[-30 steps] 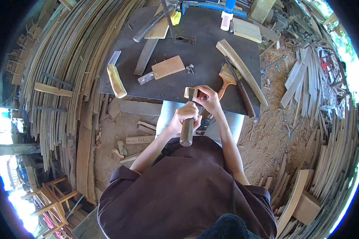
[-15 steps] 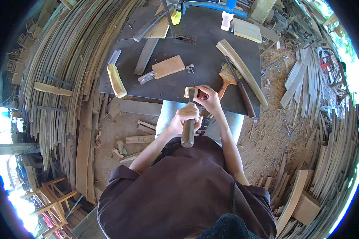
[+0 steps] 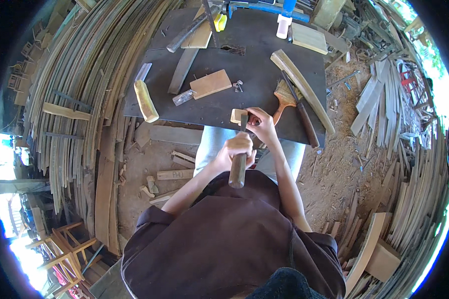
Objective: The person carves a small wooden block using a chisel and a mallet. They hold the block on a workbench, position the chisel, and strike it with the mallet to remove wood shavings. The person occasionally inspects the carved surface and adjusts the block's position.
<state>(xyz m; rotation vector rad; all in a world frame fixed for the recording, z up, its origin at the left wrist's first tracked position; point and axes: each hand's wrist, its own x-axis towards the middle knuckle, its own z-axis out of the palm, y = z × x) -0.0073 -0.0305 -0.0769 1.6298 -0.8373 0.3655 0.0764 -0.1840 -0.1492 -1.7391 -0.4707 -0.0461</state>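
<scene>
My left hand (image 3: 234,148) grips the wooden handle (image 3: 237,174) of a chisel, whose flat blade (image 3: 243,121) points away from me onto a small pale wood piece (image 3: 236,115) at the bench's front edge. My right hand (image 3: 259,120) pinches that piece beside the blade, its fingertips near or on the blade. A brush (image 3: 283,108) with a wooden handle and a long dark-handled tool (image 3: 307,125) lie to the right. A flat wood block (image 3: 210,83) lies beyond my hands, with small metal bits (image 3: 238,85) beside it.
The dark benchtop (image 3: 239,65) also carries a long batten (image 3: 303,90), a pale curved piece (image 3: 146,101), hammer-like tools (image 3: 184,38) and blue clamps (image 3: 249,10). Stacked planks (image 3: 70,74) stand left, more boards (image 3: 424,194) right. A wooden chair frame (image 3: 67,254) is at lower left.
My left hand and the chisel have shifted slightly down and to the right, toward my body. My right hand and the wood piece have stayed almost in place.
</scene>
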